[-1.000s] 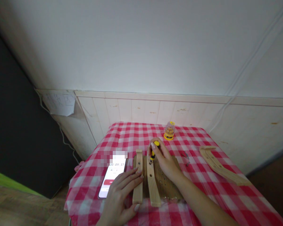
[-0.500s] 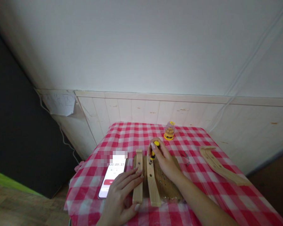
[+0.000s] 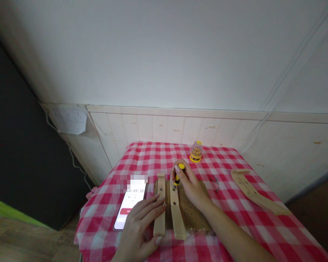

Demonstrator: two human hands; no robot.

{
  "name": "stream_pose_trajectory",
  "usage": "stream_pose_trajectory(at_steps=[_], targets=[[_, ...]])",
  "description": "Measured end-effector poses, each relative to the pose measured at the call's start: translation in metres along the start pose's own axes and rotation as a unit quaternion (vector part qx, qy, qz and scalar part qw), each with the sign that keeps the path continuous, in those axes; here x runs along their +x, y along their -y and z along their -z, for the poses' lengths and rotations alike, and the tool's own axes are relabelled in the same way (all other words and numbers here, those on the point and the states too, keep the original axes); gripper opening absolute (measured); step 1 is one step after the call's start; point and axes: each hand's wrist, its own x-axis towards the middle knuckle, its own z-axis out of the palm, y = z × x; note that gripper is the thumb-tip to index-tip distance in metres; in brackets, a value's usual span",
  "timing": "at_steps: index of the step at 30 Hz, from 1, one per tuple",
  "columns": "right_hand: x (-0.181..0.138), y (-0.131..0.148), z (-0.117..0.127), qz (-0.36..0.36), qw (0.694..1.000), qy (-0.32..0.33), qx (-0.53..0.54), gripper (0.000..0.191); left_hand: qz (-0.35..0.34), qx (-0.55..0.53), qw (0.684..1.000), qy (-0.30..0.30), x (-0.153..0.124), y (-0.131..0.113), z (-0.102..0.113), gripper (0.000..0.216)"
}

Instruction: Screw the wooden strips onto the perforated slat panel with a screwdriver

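In my right hand is a small yellow-and-black screwdriver, held nearly upright with its tip at the upper hole of a pale wooden piece. A second hole shows lower on that piece. Beside it on the left lies another wooden piece with a dark fastener or hole near its far end. My left hand rests with its fingers stretched out across this left piece, the thumb by its near end. Both pieces lie on a brown board dotted with small marks.
A phone with a running timer lies left of the board. Several small metal pieces and a curved wooden piece are on the right. A clear-topped yellow bit holder stands at the back of the checked tablecloth.
The phone's timer has gone up by one second. Both hands, the screwdriver and the wooden pieces stay in almost the same place.
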Motion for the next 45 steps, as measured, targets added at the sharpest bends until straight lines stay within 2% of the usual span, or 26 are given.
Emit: stream_pose_trajectory(at_steps=[45], targets=[[-0.0003,0.0019,-0.0011,0.003,1.000,0.001,0.004,0.043,0.001,-0.012,1.000,0.001,-0.0021,0.0013,-0.0004,0.061]])
